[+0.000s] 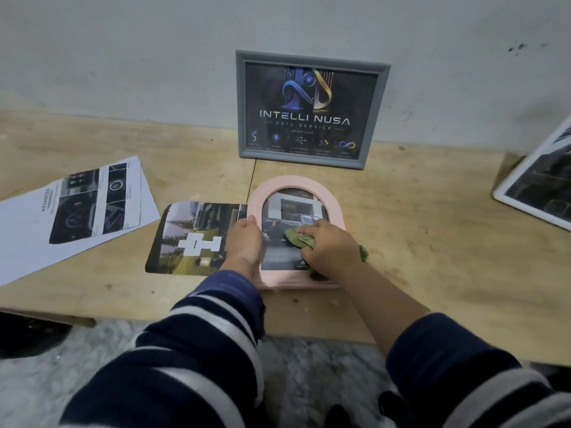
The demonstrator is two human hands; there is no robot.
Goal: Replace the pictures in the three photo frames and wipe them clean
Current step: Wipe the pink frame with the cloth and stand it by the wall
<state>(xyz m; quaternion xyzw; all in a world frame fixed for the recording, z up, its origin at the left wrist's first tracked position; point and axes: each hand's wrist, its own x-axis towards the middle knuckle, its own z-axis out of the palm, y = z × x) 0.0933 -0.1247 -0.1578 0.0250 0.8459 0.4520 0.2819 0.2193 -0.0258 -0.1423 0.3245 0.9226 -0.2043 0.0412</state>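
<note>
A pink arched photo frame (324, 196) lies flat on the wooden table in front of me, with a picture of a car in it. My left hand (245, 239) grips the frame's left edge. My right hand (327, 244) holds a crumpled green cloth (296, 237) and presses it on the frame's glass. A grey frame (242, 106) with a dark "Intelli Nusa" picture stands against the wall behind. A white frame (506, 197) with a dark picture leans at the far right edge.
A loose arched photo (185, 236) lies on the table just left of the pink frame. Printed paper sheets (40, 230) lie further left. The table's (432, 242) front edge runs below my forearms, with grey floor beneath.
</note>
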